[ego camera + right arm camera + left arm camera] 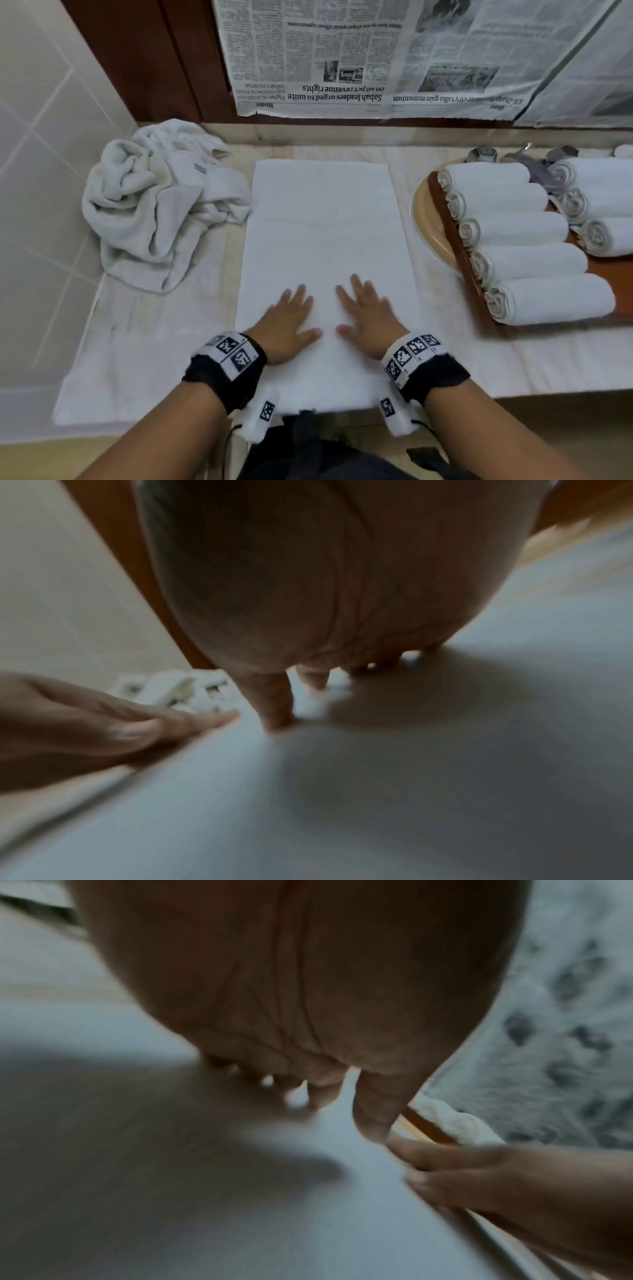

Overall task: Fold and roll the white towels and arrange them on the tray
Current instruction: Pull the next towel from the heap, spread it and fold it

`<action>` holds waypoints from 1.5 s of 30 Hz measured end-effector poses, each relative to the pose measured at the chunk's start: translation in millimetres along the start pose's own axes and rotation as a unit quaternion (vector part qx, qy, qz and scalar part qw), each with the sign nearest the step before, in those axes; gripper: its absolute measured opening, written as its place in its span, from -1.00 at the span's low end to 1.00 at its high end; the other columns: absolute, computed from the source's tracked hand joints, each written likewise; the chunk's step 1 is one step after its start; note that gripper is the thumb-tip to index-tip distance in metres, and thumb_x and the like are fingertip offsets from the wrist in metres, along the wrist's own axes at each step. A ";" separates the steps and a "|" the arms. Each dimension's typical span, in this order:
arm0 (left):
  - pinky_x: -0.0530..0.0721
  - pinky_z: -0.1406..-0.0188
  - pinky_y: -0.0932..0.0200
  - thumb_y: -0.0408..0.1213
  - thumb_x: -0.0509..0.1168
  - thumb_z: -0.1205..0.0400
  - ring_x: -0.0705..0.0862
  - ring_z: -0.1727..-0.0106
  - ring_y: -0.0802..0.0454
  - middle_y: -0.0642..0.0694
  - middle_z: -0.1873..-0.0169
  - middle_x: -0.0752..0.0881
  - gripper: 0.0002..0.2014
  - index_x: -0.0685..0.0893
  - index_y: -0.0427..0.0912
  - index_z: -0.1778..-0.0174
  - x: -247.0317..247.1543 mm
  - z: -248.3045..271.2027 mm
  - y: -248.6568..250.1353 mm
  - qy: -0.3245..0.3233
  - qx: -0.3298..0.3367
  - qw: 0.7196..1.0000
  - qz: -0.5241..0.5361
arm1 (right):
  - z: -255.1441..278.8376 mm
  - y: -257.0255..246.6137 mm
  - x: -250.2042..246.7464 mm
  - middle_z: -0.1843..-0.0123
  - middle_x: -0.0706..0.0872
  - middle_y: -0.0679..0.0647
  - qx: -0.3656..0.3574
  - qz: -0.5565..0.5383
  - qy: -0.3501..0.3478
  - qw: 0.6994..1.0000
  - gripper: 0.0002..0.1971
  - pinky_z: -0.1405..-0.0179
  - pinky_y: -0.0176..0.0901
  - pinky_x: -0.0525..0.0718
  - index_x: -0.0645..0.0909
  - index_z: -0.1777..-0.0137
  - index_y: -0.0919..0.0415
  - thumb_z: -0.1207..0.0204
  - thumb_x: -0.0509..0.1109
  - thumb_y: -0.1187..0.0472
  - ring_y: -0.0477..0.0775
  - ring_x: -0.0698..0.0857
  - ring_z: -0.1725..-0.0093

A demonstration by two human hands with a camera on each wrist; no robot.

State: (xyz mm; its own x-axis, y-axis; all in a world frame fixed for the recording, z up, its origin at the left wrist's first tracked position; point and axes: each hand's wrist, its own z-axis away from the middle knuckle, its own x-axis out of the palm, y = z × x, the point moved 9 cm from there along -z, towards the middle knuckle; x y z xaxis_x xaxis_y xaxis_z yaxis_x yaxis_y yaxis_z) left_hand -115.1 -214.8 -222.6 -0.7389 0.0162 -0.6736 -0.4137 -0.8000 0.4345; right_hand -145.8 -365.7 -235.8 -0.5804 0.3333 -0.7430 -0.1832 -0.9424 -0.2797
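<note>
White, crumpled towels (161, 202) lie in a heap at the far left of the counter. Beside them a folded towel (322, 226) lies flat in the middle. On its near part the left hand (287, 325) and the right hand (368, 318) press side by side, palms down, fingers straight and spread. At the right, rolled towels (520, 240) lie in rows on the wooden tray (459, 240).

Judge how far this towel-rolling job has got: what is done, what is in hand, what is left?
Done: at least eight rolled towels lie on the wooden tray. In hand: the left hand and right hand press flat on a folded towel, not yet rolled. Left: roll and place it, then the crumpled heap of towels beside it.
</note>
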 end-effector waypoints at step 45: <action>-0.16 -0.66 -0.30 0.33 -0.14 -0.68 -0.33 -0.71 -0.19 -0.06 -0.68 -0.43 -0.22 -0.32 0.09 -0.71 -15.8 30.8 -103.1 0.134 -0.272 0.951 -0.060 | 25.7 100.8 -42.9 -0.77 -0.32 0.18 0.156 0.001 0.085 0.984 -0.25 -0.71 0.20 0.02 -0.21 -0.77 0.06 -0.74 0.07 -0.16 0.25 -0.18 -0.76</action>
State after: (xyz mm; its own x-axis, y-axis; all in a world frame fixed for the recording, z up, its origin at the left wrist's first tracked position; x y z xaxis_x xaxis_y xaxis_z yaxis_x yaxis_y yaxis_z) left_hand -77.1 -114.1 -238.3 -0.5117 0.0319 -0.8586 -0.0962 -0.9952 0.0204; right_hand -159.8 -475.7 -216.5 -0.4449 0.3058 -0.8418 -0.4320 -0.8966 -0.0974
